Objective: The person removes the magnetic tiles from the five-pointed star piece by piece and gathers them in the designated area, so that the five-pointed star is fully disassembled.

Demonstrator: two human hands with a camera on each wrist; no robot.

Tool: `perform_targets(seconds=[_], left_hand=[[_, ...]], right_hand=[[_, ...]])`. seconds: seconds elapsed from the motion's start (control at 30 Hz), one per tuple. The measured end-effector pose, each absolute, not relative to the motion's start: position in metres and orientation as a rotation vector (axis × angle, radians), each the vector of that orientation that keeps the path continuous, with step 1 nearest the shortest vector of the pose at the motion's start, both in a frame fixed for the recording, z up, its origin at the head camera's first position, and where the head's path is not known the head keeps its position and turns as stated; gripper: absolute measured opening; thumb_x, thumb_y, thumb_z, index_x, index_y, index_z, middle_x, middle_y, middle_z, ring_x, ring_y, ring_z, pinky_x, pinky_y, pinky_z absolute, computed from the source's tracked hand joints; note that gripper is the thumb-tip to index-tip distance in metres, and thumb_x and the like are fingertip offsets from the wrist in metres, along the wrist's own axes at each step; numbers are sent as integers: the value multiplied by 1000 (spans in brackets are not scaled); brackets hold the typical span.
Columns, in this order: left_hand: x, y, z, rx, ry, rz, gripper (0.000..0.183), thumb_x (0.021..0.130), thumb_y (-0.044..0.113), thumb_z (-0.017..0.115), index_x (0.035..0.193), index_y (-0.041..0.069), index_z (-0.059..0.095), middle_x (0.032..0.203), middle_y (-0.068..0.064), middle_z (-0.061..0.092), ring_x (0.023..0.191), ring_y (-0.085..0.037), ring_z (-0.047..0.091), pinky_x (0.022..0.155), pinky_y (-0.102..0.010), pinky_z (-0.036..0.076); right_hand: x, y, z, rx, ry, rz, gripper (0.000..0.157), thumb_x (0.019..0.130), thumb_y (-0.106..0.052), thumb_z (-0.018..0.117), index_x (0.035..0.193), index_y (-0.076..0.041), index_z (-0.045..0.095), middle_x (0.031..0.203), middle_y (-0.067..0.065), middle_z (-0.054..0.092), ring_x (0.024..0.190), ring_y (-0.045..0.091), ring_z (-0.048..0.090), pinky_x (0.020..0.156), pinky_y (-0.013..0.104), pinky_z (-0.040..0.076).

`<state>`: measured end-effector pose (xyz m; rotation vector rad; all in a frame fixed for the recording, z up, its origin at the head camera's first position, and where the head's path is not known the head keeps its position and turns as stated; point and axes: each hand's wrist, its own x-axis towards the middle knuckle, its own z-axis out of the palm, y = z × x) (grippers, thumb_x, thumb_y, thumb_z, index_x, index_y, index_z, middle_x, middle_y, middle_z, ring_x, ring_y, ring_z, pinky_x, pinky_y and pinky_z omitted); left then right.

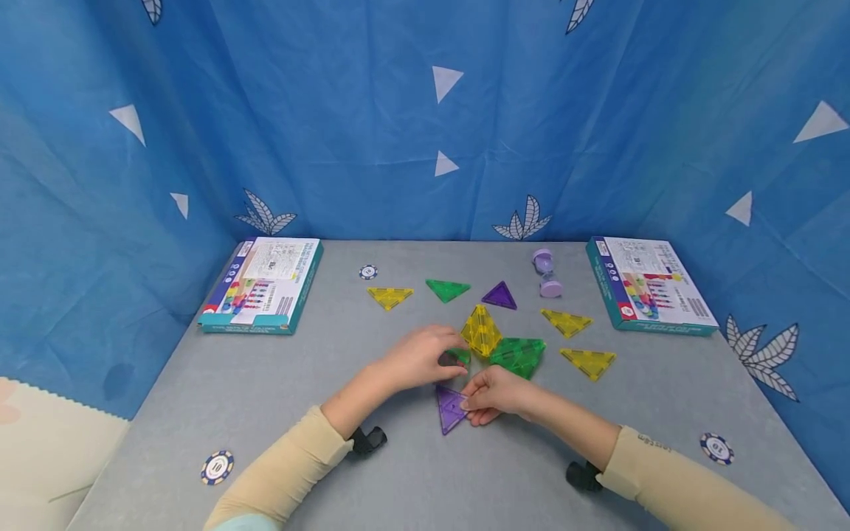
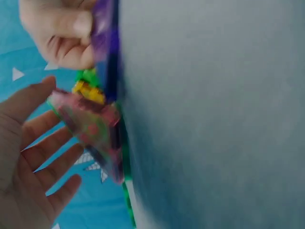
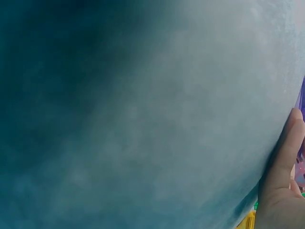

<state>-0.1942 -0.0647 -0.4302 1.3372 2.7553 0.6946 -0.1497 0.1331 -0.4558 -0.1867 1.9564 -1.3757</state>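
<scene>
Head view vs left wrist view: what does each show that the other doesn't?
Head only: two printed boxes, three poker chips and a lilac hourglass.

Left wrist only: the palm side of the left hand and the broad face of a pink triangular tile, mostly hidden from the head camera.

Both: parts of the left hand and right hand, the purple triangular tile the right pinches, yellow and green pieces (blurred at the wrist), grey tabletop, blue curtain.

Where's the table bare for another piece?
The table is bare between the left box and the left hand, and between the right box and the right poker chip. It's crowded around the right hand: purple triangle, yellow pyramid, green tiles.
</scene>
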Motion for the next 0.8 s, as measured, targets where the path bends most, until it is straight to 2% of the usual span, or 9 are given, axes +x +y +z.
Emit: perform_targets(seconds=[0.2, 0.43, 0.57, 0.73, 0.8], left_hand=[[-188, -64, -435, 1335, 2762, 727, 23, 87, 33, 66, 103, 16, 67, 97, 8, 63, 89, -7, 58, 77, -23, 47], [-186, -70, -439, 1334, 2736, 816, 22, 88, 31, 66, 102, 15, 68, 97, 8, 64, 90, -6, 58, 80, -22, 47], [-182, -75, -441, 1318, 2713, 855, 22, 87, 30, 66, 103, 14, 69, 96, 9, 64, 89, -5, 58, 80, -22, 46], [-178, -80, -443, 1286, 2694, 923, 20, 86, 28, 67, 102, 16, 68, 97, 9, 64, 90, -4, 58, 81, -21, 46], [-177, -81, -444, 1276, 2691, 948, 19, 87, 29, 67, 102, 17, 68, 97, 10, 64, 90, -3, 58, 80, -21, 46]], right_hand=[[-153, 131, -456, -202, 1951, -1375, 17, 84, -7, 66, 96, 5, 65, 73, 9, 67, 61, 16, 66, 57, 31, 54], [-154, 140, -448, -289, 1965, -1263, 11, 84, -7, 67, 91, 2, 67, 69, 10, 67, 60, 17, 66, 57, 31, 54], [-157, 153, -425, -397, 1982, -1147, 9, 86, -10, 66, 89, -2, 67, 71, 11, 67, 63, 19, 66, 60, 36, 55], [-178, 165, -382, -434, 2079, -1247, 20, 90, -17, 62, 101, 0, 64, 82, 17, 66, 75, 30, 65, 72, 46, 53], [-193, 163, -370, -406, 2162, -1309, 24, 91, -17, 61, 105, 1, 63, 86, 17, 66, 82, 35, 63, 75, 46, 52]])
